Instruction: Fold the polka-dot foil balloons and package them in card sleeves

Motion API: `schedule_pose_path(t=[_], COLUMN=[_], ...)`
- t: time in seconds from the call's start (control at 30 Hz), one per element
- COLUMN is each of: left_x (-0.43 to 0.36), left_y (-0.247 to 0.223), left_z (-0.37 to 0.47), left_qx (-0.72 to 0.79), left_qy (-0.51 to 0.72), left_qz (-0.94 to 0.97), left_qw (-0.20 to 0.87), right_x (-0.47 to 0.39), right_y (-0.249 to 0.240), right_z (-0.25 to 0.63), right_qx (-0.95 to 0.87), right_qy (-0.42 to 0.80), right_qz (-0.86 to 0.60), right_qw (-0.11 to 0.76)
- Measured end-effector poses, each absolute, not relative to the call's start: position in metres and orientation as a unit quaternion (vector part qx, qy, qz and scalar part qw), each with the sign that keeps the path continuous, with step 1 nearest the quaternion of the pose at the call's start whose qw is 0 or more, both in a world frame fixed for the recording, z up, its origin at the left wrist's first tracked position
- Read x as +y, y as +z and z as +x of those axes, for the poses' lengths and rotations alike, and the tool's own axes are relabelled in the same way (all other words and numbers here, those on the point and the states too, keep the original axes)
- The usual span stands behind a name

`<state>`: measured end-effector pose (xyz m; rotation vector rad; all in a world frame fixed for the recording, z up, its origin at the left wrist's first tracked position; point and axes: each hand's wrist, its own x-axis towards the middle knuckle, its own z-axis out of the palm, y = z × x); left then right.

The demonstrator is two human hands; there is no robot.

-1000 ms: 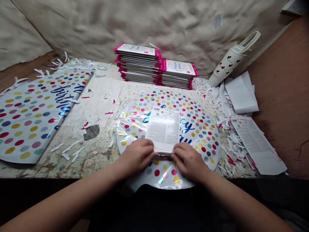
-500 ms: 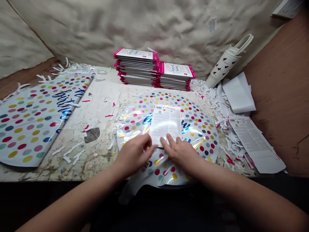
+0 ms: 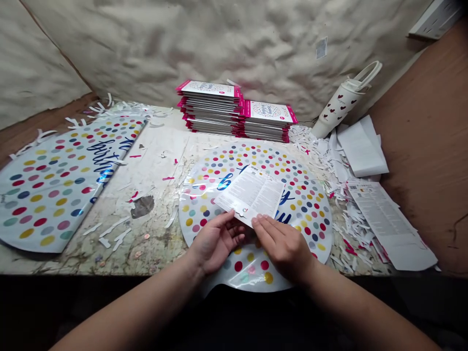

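A white printed card [image 3: 252, 192] with small text is tilted over a round foil balloon [image 3: 310, 195] with coloured dots and blue lettering. My left hand [image 3: 219, 241], palm turned upward, has its thumb at the card's lower left edge and its fingers curled below. The lower right edge of the card is pinched by my right hand [image 3: 285, 243], its fingers together on top and its thumb hidden. The balloon lies flat under both hands, its near edge reaching over the table's front.
Folded dotted balloons [image 3: 54, 185] lie at the left. Two stacks of pink-edged packets [image 3: 212, 109] stand at the back, beside a leaning white tumbler [image 3: 336, 107]. Paper scraps [image 3: 325, 151], white sheets [image 3: 361, 146] and more printed cards [image 3: 393, 224] cover the right side.
The card has been lifted at its near end and turned clockwise. My left hand has rolled palm up under its edge, while my right hand has shifted from flat on the card to its edge.
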<state>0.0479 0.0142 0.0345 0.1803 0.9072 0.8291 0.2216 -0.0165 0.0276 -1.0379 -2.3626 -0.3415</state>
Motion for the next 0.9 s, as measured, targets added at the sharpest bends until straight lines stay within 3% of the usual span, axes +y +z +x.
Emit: schedule_pose_path(t=[0.1, 0.27, 0.4, 0.5, 0.6, 0.67, 0.8, 0.9], left_x=[0.011, 0.008, 0.009, 0.016, 0.028, 0.033, 0.034, 0.037], left_y=[0.032, 0.036, 0.037, 0.033, 0.04, 0.057, 0.107, 0.131], left_z=[0.047, 0.043, 0.045, 0.044, 0.037, 0.032, 0.029, 0.028], left_qx=[0.393, 0.462, 0.454, 0.462, 0.495, 0.526, 0.484, 0.405], left_qy=[0.402, 0.399, 0.377, 0.409, 0.444, 0.432, 0.343, 0.388], left_qz=[0.156, 0.323, 0.375, 0.36, 0.419, 0.534, 0.759, 0.796], left_qw=[0.812, 0.723, 0.715, 0.7, 0.618, 0.501, 0.268, 0.227], right_x=[-0.015, -0.007, 0.001, -0.001, -0.007, -0.007, 0.008, 0.024], right_y=[0.031, 0.039, 0.04, 0.042, 0.055, 0.072, 0.114, 0.126], right_z=[0.224, 0.219, 0.21, 0.212, 0.224, 0.234, 0.246, 0.251], right_qx=[-0.881, -0.859, -0.852, -0.862, -0.903, -0.894, -0.793, -0.751], right_qy=[-0.106, 0.044, -0.01, 0.025, 0.118, 0.104, -0.015, 0.16], right_qz=[-0.375, -0.416, -0.416, -0.382, -0.347, -0.392, -0.474, -0.419], right_qw=[0.269, 0.294, 0.317, 0.331, 0.225, 0.189, 0.383, 0.485])
